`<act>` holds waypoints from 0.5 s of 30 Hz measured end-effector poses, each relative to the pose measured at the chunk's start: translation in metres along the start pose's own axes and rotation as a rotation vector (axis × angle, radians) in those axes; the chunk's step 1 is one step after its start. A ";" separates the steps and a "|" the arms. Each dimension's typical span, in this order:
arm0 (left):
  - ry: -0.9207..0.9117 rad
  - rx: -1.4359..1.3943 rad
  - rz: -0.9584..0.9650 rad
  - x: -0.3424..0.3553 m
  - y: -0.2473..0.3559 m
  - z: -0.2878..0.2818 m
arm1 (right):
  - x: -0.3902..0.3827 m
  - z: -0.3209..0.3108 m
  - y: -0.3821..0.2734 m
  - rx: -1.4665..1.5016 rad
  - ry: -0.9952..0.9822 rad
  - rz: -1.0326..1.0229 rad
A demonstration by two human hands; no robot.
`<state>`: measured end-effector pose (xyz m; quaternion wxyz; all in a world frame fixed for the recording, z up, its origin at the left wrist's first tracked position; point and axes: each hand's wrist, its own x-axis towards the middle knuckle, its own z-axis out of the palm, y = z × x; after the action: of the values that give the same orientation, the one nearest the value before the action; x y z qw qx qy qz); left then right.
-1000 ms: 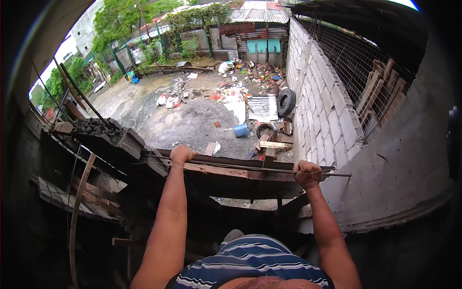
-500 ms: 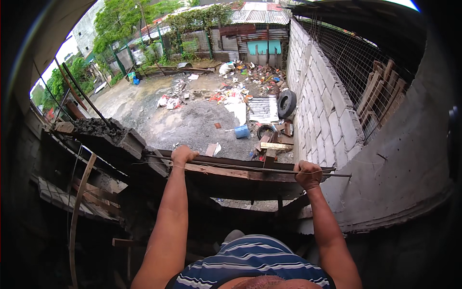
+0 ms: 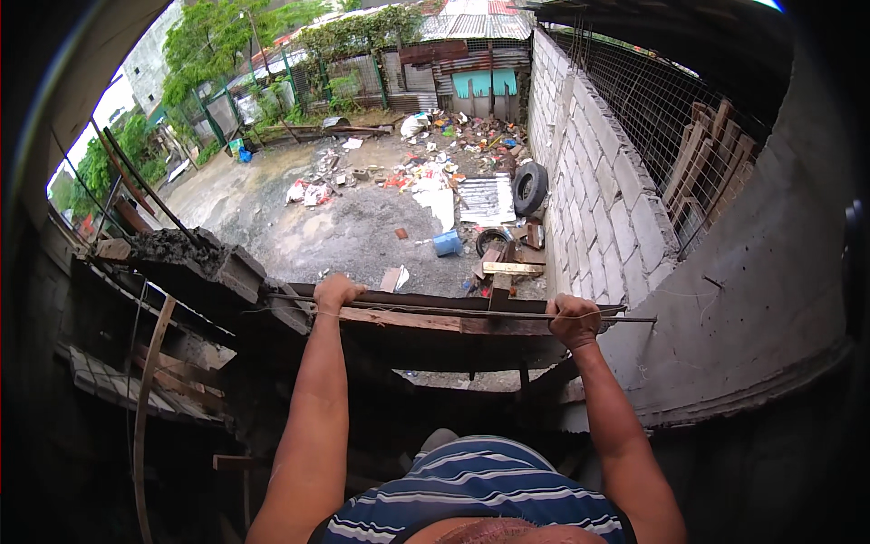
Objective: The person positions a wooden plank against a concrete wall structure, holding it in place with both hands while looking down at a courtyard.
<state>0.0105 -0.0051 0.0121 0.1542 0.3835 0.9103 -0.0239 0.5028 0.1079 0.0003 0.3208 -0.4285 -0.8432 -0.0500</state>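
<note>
My left hand (image 3: 339, 292) is closed over a thin steel bar (image 3: 435, 313) that runs across the opening in front of me, just along a rough wooden plank (image 3: 399, 320) with a dark edge behind it. Toward the bar's right end, my right hand (image 3: 574, 319) grips it with curled fingers, beside the plastered wall (image 3: 743, 363). A thin wire trails along the bar and loops against that wall. My striped shirt shows below, between my forearms.
Broken concrete with rods (image 3: 204, 258) at left, an upright wooden stick (image 3: 149, 390). A block wall (image 3: 598, 190) borders the right. Below lies a yard with scattered rubbish, a tire (image 3: 530, 189), blue bucket (image 3: 447, 243) and corrugated sheet (image 3: 487, 199). Dark gaps surround my body.
The view has shifted slightly, so the yard and walls sit a little higher and further left in the picture. Both hands keep their grip on the bar.
</note>
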 end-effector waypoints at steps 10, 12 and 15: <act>-0.008 0.005 -0.024 -0.010 0.005 -0.007 | -0.001 0.003 0.002 -0.013 0.018 -0.007; -0.003 0.005 -0.024 -0.011 0.005 -0.007 | 0.000 0.001 0.000 -0.017 0.020 -0.008; 0.010 0.000 -0.015 -0.012 0.005 -0.008 | 0.001 0.000 -0.001 -0.018 0.027 -0.010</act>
<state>0.0197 -0.0085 0.0233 0.1496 0.3768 0.9138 -0.0235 0.5015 0.1076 0.0008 0.3281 -0.4263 -0.8405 -0.0649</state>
